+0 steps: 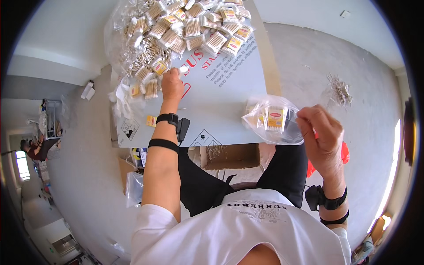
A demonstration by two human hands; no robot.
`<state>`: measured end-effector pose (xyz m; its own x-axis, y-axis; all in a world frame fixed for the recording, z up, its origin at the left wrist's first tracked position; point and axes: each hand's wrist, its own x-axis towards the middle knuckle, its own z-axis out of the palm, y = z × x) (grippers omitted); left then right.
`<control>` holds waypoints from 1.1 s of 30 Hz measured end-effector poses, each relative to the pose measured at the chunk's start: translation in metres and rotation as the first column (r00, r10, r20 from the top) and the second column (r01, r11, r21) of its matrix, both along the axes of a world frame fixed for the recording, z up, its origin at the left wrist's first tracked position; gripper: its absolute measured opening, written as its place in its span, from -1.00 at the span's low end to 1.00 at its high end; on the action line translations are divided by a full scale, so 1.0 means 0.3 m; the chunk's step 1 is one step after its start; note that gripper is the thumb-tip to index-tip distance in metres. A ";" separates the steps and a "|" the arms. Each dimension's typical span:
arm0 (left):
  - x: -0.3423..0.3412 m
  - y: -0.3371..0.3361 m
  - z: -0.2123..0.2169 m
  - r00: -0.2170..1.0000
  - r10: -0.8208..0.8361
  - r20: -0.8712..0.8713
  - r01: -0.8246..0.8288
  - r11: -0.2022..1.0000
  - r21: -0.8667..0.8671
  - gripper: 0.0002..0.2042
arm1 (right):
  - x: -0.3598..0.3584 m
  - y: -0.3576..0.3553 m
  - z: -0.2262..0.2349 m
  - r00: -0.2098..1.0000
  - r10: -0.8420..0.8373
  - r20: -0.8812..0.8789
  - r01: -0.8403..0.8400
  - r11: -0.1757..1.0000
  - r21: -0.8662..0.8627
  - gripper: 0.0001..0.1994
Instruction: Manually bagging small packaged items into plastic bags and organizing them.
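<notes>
My right hand (pixel 323 139) pinches the rim of a clear plastic bag (pixel 254 115) at the table's near right. Inside lie small packs of cotton swabs, one with a yellow label (pixel 276 118) facing up. My left hand (pixel 172 88) reaches to the near edge of a large pile of cotton swab packs (pixel 193 27). Its fingers are closed beside a small white thing (pixel 183 70); what they grip is mostly hidden. Loose cotton swabs (pixel 148 52) spread along the pile's left side. A single yellow-labelled pack (pixel 151 120) lies beside my left wrist.
The grey-blue table top (pixel 221 101) carries printed text. Below its near edge stands an open cardboard box (pixel 232 157) between my legs. Loose swabs (pixel 339 92) lie on the floor to the right, and a red bag (pixel 345 152) shows behind my right hand. Another person (pixel 39 148) is far left.
</notes>
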<state>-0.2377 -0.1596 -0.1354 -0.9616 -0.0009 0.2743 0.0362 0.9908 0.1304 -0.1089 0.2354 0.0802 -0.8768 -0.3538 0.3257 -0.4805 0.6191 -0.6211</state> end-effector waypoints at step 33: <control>0.227 0.841 0.483 0.499 -0.867 -0.007 0.848 0.486 0.213 -0.97 | 0.024 0.074 -0.191 0.791 -0.072 0.607 0.455 0.732 -0.507 -0.97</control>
